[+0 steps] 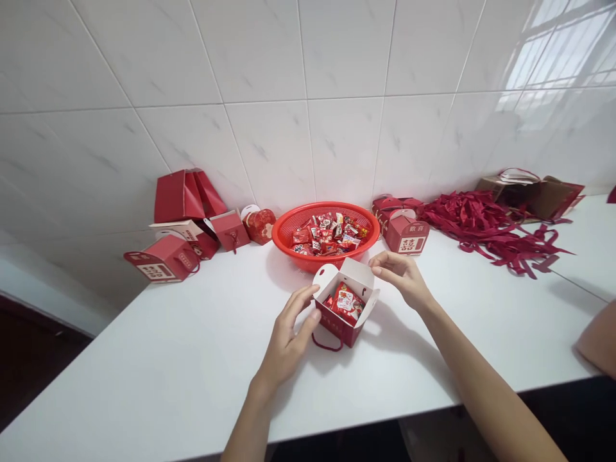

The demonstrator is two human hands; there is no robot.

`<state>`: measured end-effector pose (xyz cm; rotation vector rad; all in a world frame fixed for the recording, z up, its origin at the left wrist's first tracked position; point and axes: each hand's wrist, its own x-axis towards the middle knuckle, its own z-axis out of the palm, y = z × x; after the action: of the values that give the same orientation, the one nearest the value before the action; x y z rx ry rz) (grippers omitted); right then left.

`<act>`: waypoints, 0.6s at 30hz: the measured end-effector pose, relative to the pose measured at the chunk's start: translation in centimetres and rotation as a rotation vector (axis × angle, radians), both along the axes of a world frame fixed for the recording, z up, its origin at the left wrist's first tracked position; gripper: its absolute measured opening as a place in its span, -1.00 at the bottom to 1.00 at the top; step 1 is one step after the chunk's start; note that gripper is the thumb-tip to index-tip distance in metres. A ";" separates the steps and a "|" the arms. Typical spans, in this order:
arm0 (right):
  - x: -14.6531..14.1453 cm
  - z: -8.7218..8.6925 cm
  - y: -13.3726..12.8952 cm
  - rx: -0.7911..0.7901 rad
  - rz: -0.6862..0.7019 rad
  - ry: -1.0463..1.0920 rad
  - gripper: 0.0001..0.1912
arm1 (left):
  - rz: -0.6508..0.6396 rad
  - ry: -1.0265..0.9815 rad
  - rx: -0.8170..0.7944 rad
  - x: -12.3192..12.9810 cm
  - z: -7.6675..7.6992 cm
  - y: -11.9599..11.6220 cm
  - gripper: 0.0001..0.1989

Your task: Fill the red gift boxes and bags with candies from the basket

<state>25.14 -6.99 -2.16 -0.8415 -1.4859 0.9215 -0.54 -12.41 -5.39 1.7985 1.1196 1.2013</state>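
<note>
A small red candy box [337, 326] with a white inside stands on the table, its flaps up and its top open. Red-wrapped sweets [347, 303] lie in it, and a dark red cord handle [328, 346] hangs from its front left side. My left hand [289, 340] grips the box's left side, thumb near the front wall and fingers at the left flap. At the back right, my right hand [402, 276] pinches the edge of a raised flap between thumb and fingers. Right behind the box is a red plastic basket [283, 247] full of wrapped sweets.
Folded red boxes [163, 260] and a red pouch [260, 225] stand at the left by the tiled wall. More boxes [408, 236] are right of the basket, beside a heap of dark red ribbons [474, 221] and an opened carton [546, 196]. Another person's arm [599, 340] shows at the right edge.
</note>
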 end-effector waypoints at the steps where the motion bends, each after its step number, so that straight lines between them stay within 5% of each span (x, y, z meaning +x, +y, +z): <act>1: -0.1 -0.1 -0.1 -0.016 0.049 0.004 -0.66 | 0.035 -0.009 -0.002 0.4 -0.1 0.1 -0.55; 7: -0.2 -0.9 -0.1 -0.087 0.319 -0.053 -0.69 | 0.253 -0.006 0.016 3.0 -0.2 0.2 -0.27; 12: 0.7 -1.5 0.8 -0.054 0.479 -0.066 -0.57 | 0.229 0.044 0.101 3.4 0.2 0.3 -0.64; 18: -0.7 -2.3 1.2 -0.067 0.262 -0.120 -0.51 | 0.193 0.080 0.140 3.4 0.0 0.1 -0.75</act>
<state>24.46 -5.76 -4.51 -0.7732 -1.7058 1.1351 2.84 -12.33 -5.41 1.8911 1.3073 1.3595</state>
